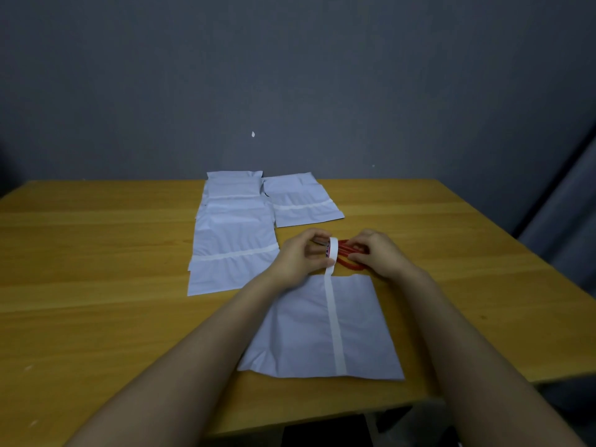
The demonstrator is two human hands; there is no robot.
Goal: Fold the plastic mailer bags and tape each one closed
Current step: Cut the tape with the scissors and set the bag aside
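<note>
Two hands meet just past the folded bag (300,333) on the table (96,285): our left hand (298,256) grips the tape roll (333,250), its strip stuck down the bag; our right hand (379,253) grips the scissors (348,264).

Single cam, head-worn, wide-angle. Looks fwd and down from person's own position across wooden table (96,253) toward grey wall (290,75) at far edge. Close range: forearms (193,366) enter from bottom of frame, left hand (296,256) and right hand (380,253) sit just below frame centre. Wall fills upper part, tabletop the lower. Near table edge shows at bottom right.
</note>
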